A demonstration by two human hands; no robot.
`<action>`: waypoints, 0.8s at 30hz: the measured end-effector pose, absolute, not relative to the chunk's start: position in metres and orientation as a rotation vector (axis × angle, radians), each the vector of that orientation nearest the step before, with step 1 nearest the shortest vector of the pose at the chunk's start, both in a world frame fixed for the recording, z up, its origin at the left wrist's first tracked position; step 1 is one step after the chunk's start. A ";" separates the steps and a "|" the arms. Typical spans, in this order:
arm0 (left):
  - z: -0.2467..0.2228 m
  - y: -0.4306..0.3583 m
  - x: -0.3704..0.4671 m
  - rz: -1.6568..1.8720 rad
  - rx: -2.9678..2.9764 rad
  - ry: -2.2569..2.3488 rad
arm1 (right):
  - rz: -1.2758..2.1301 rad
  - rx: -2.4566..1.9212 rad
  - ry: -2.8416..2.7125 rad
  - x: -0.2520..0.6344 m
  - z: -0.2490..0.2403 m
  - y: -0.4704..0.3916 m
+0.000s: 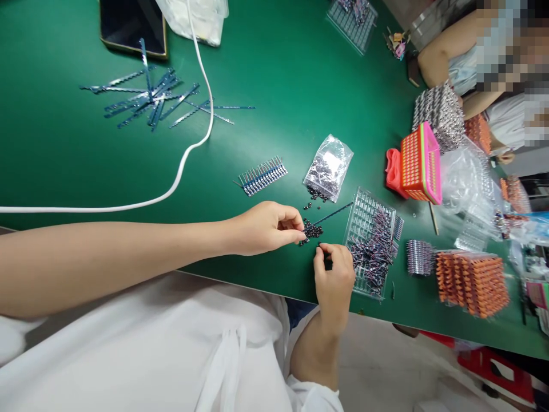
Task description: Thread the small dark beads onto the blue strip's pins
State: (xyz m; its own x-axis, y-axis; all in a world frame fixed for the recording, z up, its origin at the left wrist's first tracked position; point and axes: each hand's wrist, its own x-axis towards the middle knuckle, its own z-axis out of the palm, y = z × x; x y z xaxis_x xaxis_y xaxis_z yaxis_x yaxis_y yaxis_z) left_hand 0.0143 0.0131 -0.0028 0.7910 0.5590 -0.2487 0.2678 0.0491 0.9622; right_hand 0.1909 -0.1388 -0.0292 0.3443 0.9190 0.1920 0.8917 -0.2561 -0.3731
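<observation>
Green tabletop: wide and busy, with a white cable curling past the loose blue strips and a dark-screened device behind them.
Far right: orange basket, clear plastic, stacked orange pieces, and a seated person beyond.
Close by: a neat row of pin-like pieces, then the clear bag spilling dark beads; just right of the hands, the clear tray, loaded with spiky pieces, right up by the strip's far end.
Dark strip: here it is, slanting up and away from the left fingertips, over the bead pile, toward the tray's edge.
Left hand: narrow pinch, thumb and forefinger closed on the strip's near end.
Right hand: fingertips drawn close just below the beads, a small dark piece between them; too tiny to identify surely.
</observation>
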 end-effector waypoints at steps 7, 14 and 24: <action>-0.001 0.012 0.013 0.252 1.557 0.691 | 0.092 -2.234 -1.586 0.191 -0.028 -0.133; -0.006 0.011 0.013 0.277 1.500 0.654 | 0.004 -2.050 -1.534 0.175 -0.028 -0.131; -0.004 0.007 0.013 0.238 1.027 0.435 | -0.280 -1.788 -1.402 0.151 -0.031 -0.127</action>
